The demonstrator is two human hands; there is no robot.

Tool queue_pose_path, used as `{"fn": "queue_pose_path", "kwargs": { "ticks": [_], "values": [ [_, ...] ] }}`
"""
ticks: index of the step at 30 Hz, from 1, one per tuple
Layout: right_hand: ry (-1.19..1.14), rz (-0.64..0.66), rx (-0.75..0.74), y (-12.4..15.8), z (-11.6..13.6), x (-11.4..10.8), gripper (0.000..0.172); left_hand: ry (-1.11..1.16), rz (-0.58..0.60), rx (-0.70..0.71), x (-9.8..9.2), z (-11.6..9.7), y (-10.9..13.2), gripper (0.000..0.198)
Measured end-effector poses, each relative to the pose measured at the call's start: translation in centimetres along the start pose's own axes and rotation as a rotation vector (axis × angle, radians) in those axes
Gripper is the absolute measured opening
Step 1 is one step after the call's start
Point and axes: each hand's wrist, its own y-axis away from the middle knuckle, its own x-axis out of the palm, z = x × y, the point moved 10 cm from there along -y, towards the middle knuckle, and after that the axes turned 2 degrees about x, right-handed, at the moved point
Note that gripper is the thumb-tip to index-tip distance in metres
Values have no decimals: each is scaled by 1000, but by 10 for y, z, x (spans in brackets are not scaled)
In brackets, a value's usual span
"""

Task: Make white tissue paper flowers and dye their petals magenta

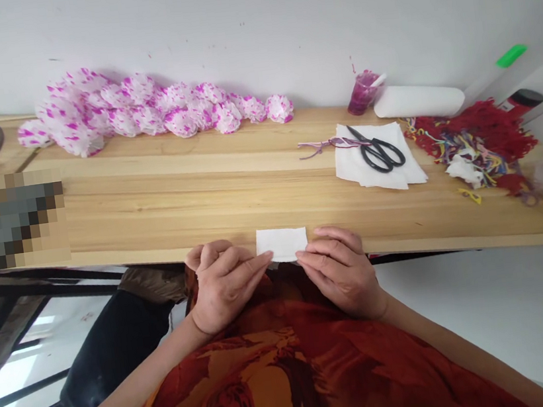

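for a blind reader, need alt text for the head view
Two hands hold a small white sheet between them at the near edge of a wooden table. Pink-and-white pompoms line the wall at left; black scissors rest on white sheets at right.

The near paper (282, 242) is white. Far left, white flowers (139, 107) carry magenta blotches; right, the scissors (369, 142) are black, the yarn (497, 130) mostly red. Dark swirls pattern the orange-red clothing (274, 376).
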Motion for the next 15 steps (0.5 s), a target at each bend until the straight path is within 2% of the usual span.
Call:
{"fn": "queue_pose_path", "kwargs": {
  "ticks": [7,15],
  "values": [
    [-16,14,9,-1,0,0,20,-10,-18,37,-2,-7,-3,17],
    [6,24,25,-5,2,0,16,-50,24,86,1,-10,-3,17]
  ]
}}
